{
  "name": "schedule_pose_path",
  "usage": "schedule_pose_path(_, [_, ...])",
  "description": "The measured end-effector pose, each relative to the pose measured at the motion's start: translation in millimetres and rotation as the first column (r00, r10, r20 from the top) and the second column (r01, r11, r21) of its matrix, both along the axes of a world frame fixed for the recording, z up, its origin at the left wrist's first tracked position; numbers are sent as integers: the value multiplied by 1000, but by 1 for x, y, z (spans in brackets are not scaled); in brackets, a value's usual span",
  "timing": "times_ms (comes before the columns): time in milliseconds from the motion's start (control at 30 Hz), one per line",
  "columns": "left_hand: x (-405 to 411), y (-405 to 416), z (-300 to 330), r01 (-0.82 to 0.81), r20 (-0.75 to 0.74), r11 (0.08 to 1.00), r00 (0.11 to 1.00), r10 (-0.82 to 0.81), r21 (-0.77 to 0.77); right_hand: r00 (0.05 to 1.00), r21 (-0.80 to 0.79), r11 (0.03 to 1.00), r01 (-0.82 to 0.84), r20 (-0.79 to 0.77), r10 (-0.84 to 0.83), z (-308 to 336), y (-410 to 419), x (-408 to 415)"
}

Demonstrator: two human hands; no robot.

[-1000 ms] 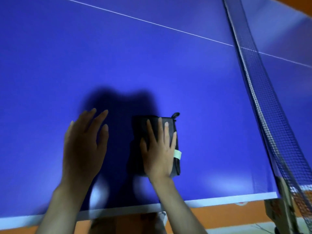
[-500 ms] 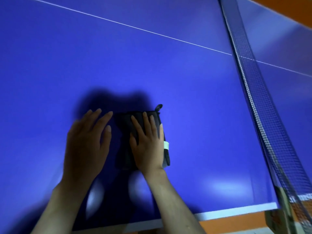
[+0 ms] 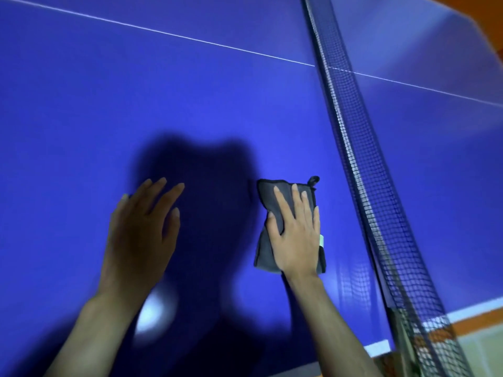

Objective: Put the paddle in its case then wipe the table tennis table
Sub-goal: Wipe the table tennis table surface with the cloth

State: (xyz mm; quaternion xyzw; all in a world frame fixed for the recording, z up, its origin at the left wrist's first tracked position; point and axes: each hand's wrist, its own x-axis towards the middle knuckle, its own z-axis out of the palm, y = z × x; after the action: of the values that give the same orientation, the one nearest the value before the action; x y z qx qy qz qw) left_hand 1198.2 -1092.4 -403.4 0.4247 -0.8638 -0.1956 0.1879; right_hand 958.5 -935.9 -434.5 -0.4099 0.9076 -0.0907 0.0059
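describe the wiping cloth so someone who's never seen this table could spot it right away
Start at the blue table tennis table and follow the net toward the near edge. Just left of it, the right hand presses flat on the cloth: dark grey, folded, with a small hanging loop at its far corner.

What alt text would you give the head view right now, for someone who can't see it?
A person's right hand presses a folded dark grey cloth flat on a blue table tennis table, close to the net. The left hand is spread open over the table beside it.
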Motion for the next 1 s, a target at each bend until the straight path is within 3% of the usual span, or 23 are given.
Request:
schedule_pose_path(267, [-60, 13, 1, -28, 55, 998, 998, 25, 54, 992, 31, 995, 96, 74, -98, 7, 77, -114])
schedule_pose_path(533, [-44, 3, 6, -94, 19, 994, 995, 93, 54, 984, 76, 989, 129, 112, -137, 10, 73, -121])
schedule_pose_path(733, [-3, -23, 7, -117, -75, 993, 990, 118, 22, 992, 48, 991, 122, 19, -123, -3, 18, -72])
schedule_pose_path(1000, [95, -88, 5, -109, -99, 994, 989, 110, 22, 999, 54, 998, 28, -41, -26, -5, -103, 82])
